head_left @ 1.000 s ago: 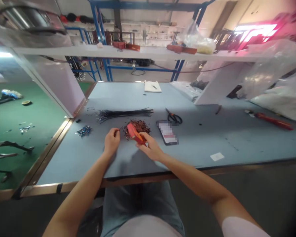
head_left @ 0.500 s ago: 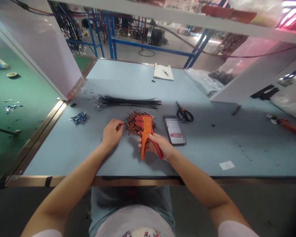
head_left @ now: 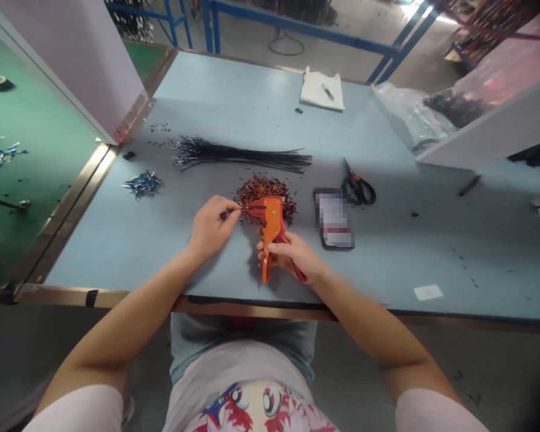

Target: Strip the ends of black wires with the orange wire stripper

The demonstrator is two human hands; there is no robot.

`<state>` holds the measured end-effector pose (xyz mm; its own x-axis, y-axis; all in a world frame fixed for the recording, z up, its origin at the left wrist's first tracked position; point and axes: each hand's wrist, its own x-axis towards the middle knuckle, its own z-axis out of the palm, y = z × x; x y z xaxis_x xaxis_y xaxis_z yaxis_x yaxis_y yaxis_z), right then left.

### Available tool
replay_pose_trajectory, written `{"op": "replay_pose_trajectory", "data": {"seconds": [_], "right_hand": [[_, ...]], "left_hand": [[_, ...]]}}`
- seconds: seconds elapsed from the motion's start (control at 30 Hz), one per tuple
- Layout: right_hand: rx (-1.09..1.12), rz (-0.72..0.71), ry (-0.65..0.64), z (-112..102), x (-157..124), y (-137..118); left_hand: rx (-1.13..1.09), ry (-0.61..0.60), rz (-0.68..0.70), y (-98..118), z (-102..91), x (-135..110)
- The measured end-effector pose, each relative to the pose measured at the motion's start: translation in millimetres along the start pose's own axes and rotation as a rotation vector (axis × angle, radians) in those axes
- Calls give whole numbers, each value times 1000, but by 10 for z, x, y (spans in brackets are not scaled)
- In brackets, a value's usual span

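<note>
Between the hands (head_left: 211,229) (head_left: 292,258), an orange wire stripper (head_left: 272,223)

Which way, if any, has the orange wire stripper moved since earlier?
Yes: the orange wire stripper sits nearer the person now, at the near edge of the reddish wire pile.

On the bench (head_left: 387,252) to my right, black-handled scissors (head_left: 359,189) lie just beside a phone (head_left: 334,219) with a pixelated screen, a white paper slip (head_left: 428,292) sits near the edge, and a clear plastic bag (head_left: 409,114) lies far right.
</note>
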<state>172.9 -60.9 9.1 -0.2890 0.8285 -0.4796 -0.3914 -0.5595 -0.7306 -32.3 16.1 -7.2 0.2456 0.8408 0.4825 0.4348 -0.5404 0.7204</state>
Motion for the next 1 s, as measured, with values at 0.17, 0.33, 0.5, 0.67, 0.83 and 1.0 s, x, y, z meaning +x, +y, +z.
{"op": "replay_pose_trajectory", "data": {"seconds": [0.17, 0.33, 0.5, 0.67, 0.83, 1.0], "right_hand": [[10, -4, -73, -9, -14, 2], [-7, 21, -99, -11, -28, 26], [-8, 26, -125, -17, -34, 22], [-37, 25, -113, 5, -58, 12], [-80, 7, -117, 25, -87, 12], [-121, -11, -122, 17, -85, 21]], "left_hand": [[28, -5, -26, 12, 21, -25], [-47, -31, -91, 27, 21, -23], [-93, -78, -182, 57, 32, -22], [-110, -93, -163, 69, 39, -25], [-118, -118, -181, 91, 22, -12], [-121, -120, -183, 81, 23, -14]]}}
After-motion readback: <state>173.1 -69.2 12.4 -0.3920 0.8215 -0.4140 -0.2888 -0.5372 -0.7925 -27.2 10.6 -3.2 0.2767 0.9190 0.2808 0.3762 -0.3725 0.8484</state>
